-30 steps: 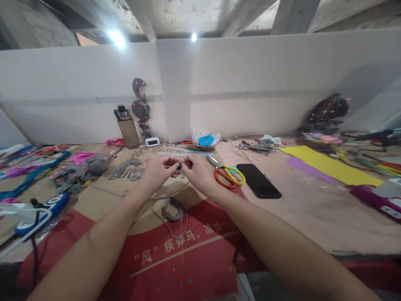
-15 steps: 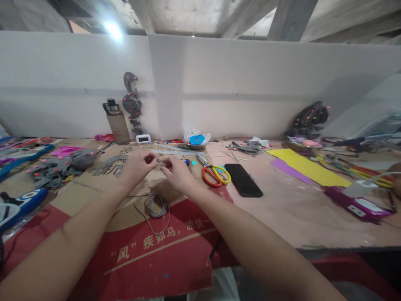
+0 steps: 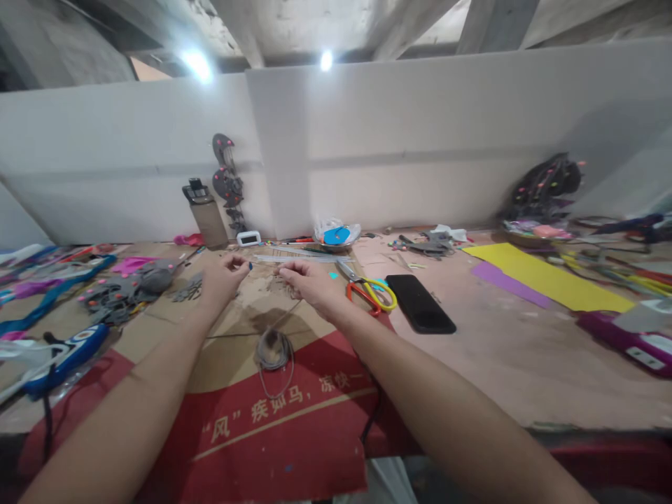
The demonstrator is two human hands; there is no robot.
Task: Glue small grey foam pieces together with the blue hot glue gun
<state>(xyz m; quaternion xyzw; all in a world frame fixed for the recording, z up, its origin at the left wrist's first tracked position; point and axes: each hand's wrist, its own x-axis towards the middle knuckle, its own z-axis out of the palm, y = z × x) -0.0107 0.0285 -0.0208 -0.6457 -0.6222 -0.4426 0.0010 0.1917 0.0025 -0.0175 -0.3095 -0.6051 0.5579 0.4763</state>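
Observation:
Over the cardboard sheet, my left hand is pinched closed, with a small dark blue piece at its fingertips. Its kind is too small to tell. To the right and slightly apart, my right hand has thumb and fingers pressed together. Something thin and greyish shows blurred below those fingers; what they hold is unclear. Nearer me lies a coil of grey cord, from which a strand runs up toward my right hand. Scissors with one red and one yellow handle lie beyond my right wrist.
A black phone lies right of the scissors, with yellow sheet farther right. Grey pieces with pink pins and a blue tool are at left. A bottle and a small clock stand by the wall.
My hands have moved apart from each other, and the dark blue piece now shows at my left fingertips. The cord's strand is lifted toward my right hand. The view has shifted slightly.

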